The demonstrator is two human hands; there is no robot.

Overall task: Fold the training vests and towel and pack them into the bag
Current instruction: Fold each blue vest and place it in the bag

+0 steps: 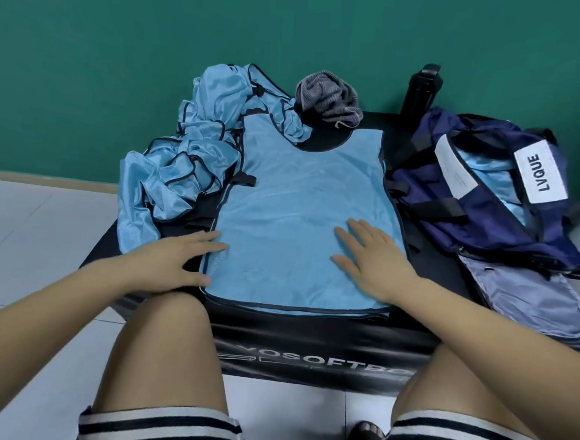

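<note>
A light blue training vest lies spread flat on a low black padded box. My left hand rests flat at the vest's lower left edge, fingers straight. My right hand presses flat on the vest's lower right part. A crumpled pile of more blue vests sits at the left and back left. A bunched grey towel lies at the back. The navy bag stands open at the right, with blue fabric inside it.
A black bottle stands behind the bag against the green wall. A grey flap of the bag hangs over the box's right edge. My bare knees sit close against the box's front; white floor tiles surround it.
</note>
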